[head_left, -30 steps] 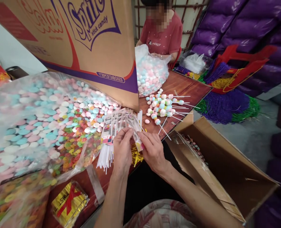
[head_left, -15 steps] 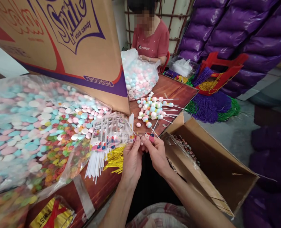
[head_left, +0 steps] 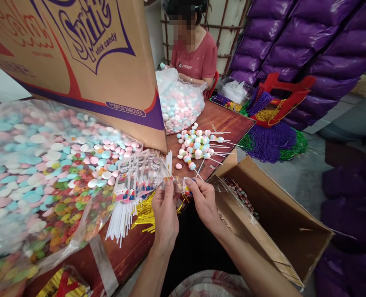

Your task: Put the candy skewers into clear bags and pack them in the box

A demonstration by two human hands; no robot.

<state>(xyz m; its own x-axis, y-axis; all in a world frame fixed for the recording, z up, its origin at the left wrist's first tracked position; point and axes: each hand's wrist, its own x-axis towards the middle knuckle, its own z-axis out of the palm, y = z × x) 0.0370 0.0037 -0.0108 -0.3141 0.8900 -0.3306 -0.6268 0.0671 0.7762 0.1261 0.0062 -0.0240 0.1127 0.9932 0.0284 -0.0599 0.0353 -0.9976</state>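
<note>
In front of me both hands pinch a small clear printed plastic bag, one at each side. My left hand has thumb and fingers closed on its left part, and my right hand grips the printed right part. Whether anything is inside the bag is too small to tell. Left of my left hand lie a stack of similar printed bags, white sticks and gold twist ties. Just beyond my hands is a pile of marshmallow sticks with one loose pink marshmallow.
A large clear bag of marshmallows and gummy rings covers the left table. Behind it stands a tall carton. An open cardboard box sits at my right. Across the table a person in red sits behind another marshmallow bag.
My hands have moved apart, the left one shifting left, and the plastic between them shows more. The view has turned slightly. Across the table, the person's raised hand now shows holding something pale blue.
</note>
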